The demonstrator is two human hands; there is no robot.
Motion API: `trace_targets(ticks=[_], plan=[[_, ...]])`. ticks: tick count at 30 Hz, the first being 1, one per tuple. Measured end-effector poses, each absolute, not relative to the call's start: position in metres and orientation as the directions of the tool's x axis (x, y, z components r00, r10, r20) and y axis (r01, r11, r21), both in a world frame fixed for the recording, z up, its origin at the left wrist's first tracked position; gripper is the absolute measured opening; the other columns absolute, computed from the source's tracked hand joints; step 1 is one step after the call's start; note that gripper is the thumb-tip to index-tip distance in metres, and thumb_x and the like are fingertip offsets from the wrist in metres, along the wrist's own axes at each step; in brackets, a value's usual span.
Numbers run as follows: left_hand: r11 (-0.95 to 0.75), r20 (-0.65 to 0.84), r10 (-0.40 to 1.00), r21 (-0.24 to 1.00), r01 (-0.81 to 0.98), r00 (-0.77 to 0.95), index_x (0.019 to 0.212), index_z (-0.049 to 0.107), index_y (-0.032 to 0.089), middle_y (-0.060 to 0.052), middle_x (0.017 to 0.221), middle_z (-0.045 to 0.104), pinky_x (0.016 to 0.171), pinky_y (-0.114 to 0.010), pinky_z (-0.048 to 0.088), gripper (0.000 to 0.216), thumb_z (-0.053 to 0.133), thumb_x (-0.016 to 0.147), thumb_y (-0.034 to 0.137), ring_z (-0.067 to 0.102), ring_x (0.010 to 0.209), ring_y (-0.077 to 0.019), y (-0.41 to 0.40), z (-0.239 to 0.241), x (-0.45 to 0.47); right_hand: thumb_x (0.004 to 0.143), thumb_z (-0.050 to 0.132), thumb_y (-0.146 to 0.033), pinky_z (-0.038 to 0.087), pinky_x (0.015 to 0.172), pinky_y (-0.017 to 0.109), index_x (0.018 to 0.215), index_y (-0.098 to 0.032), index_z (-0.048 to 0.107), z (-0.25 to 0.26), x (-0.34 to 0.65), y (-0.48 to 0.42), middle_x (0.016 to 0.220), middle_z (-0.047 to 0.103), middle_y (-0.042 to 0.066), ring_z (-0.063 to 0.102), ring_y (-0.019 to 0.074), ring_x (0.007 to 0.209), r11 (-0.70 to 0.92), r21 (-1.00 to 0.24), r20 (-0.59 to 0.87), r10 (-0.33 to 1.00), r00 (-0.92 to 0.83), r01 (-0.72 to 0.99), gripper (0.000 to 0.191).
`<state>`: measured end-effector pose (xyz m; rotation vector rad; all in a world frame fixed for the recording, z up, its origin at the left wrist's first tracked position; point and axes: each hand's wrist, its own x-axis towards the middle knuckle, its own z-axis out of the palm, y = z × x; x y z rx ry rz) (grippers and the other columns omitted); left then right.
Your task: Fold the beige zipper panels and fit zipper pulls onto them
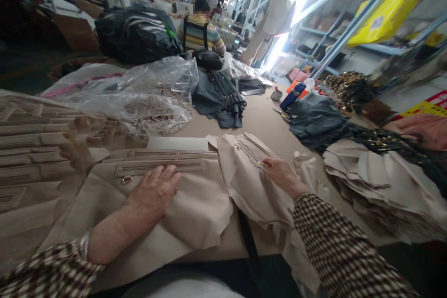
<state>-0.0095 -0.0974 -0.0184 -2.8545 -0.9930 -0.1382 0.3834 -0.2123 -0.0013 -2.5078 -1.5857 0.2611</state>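
My left hand (155,191) lies flat, fingers stretched out, on a beige fabric panel with a zipper (159,166) sewn along its top. My right hand (282,174) rests on a second beige zippered panel (249,181) to the right, its fingertips pressed at the zipper line by the small metal slider; whether they pinch anything is hard to make out. Both sleeves are brown-checked.
A stack of beige zippered panels (31,149) sits at left. Clear plastic bags (146,98) lie behind it. Dark grey fabric (220,95) and a beige stack (377,181) lie on the brown table (265,121). A person in a striped top (199,32) sits beyond.
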Motion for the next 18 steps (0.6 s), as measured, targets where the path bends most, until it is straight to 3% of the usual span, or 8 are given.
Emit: trace_targets(ticks=[5,10,13,16,18], plan=[[-0.776,0.062,0.626,-0.053,0.629,0.777,0.121,0.064,0.018,-0.012,0.133,0.059,0.099,-0.044,0.046,0.034,0.05,0.091,0.016,0.054,0.118,-0.0303,-0.096,-0.009,-0.008,0.085,0.058,-0.023,0.044,0.083,0.03,0.098,-0.016,0.067,-0.022,0.378,-0.195,0.104,0.067,0.014,0.062,0.0212,0.095,-0.507,-0.127,-0.097,0.862,0.498,0.853,0.017],[-0.778,-0.003,0.628,0.002,0.628,0.778,0.122,0.064,0.018,-0.014,0.136,0.057,0.097,-0.046,0.048,0.035,0.053,0.089,0.017,0.053,0.12,-0.0311,-0.096,0.005,-0.006,0.083,0.062,-0.029,0.044,0.062,0.024,0.081,-0.018,0.068,-0.018,0.39,-0.189,0.074,0.068,0.004,0.062,0.0153,0.068,-0.586,-0.144,-0.168,0.809,0.563,0.798,0.012],[-0.779,-0.027,0.624,0.056,0.624,0.781,0.117,0.066,0.016,-0.015,0.132,0.059,0.097,-0.046,0.05,0.031,0.057,0.087,0.018,0.055,0.118,-0.0314,-0.094,0.015,-0.005,0.082,0.063,-0.028,0.041,0.054,0.024,0.073,-0.018,0.066,0.006,0.39,-0.185,0.063,0.064,0.002,0.058,0.0145,0.057,-0.577,-0.16,-0.14,0.816,0.561,0.801,0.014],[-0.805,0.072,0.588,0.147,0.575,0.806,0.107,0.068,0.014,-0.015,0.123,0.063,0.098,-0.045,0.051,0.023,0.056,0.088,0.018,0.057,0.114,-0.0295,-0.089,0.03,-0.005,0.083,0.057,-0.024,0.045,0.068,0.028,0.076,-0.018,0.064,0.061,0.384,-0.191,0.077,0.066,0.007,0.06,0.0188,0.076,-0.52,-0.142,0.039,0.847,0.53,0.842,0.012],[-0.844,0.251,0.535,0.195,0.499,0.807,0.101,0.069,0.013,-0.014,0.113,0.067,0.098,-0.043,0.051,0.02,0.052,0.092,0.018,0.059,0.11,-0.0261,-0.088,0.048,-0.005,0.086,0.051,-0.021,0.042,0.086,0.036,0.081,-0.018,0.062,0.108,0.374,-0.206,0.099,0.064,0.015,0.055,0.0255,0.102,-0.463,-0.114,0.216,0.852,0.477,0.879,0.013]])
